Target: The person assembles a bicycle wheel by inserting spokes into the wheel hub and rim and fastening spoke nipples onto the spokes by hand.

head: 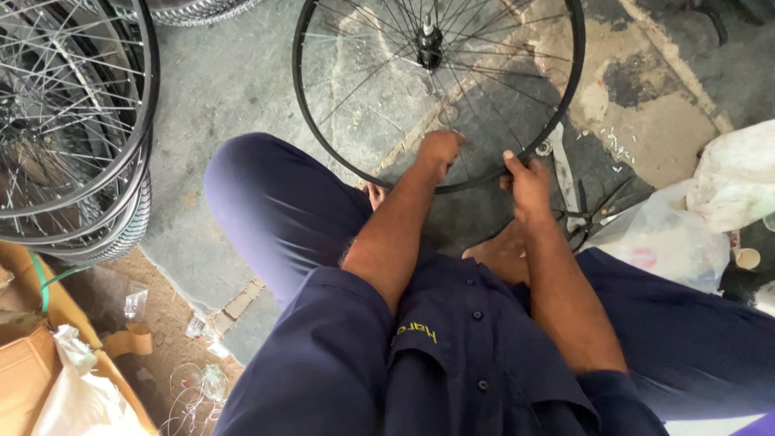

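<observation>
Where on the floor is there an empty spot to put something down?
Bare grey stone floor lies between the stacked spoked wheels and the black spoked wheel rim both hands hold. The right is crowded with white plastic bags, the lower left with cardboard scraps.

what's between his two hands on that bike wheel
In the head view, a short arc of the black wheel rim spans the gap between the left hand and right hand, with spokes and stone floor behind it.

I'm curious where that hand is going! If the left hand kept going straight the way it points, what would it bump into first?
Probably the thin silver spokes of the black bicycle wheel: the left hand already reaches past its rim. Depth is hard to judge.
</observation>
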